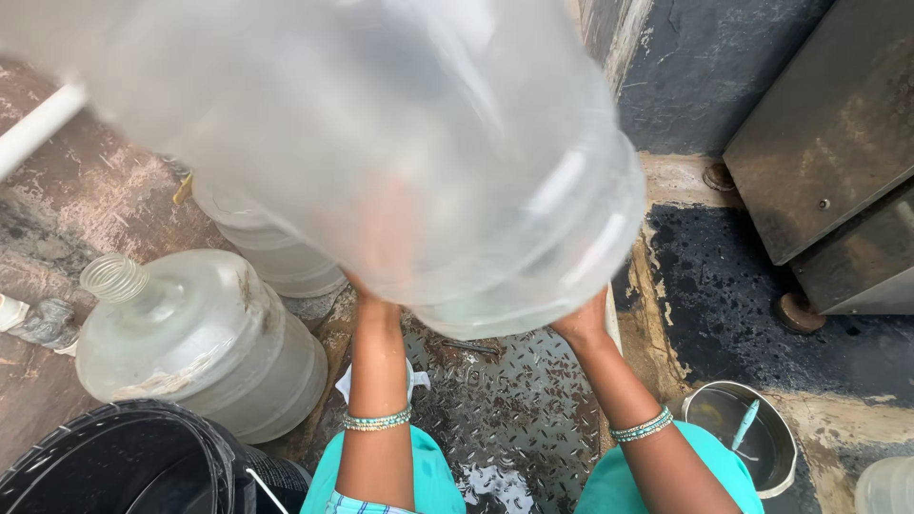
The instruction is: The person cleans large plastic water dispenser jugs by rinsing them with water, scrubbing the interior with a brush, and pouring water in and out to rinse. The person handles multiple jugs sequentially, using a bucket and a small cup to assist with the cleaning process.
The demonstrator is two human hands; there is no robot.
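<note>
Both hands, left hand (373,286) and right hand (583,322), grip a large clear water jug (381,143) raised overhead. Their fingers are hidden behind it. Another jug (200,343) lies at the left.

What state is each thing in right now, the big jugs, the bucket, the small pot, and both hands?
Large clear plastic water jug: lifted, tipped, looks empty.
Left hand: under the jug, mostly hidden behind it.
Right hand: pressed against the jug's lower edge.
Cloudy plastic jug with ribbed neck: lying on its side, uncapped.
Black plastic bucket: upright, open.
Small round metal pot: upright, a spoon-like tool inside.
Ridged metal floor plate: wet.
</note>
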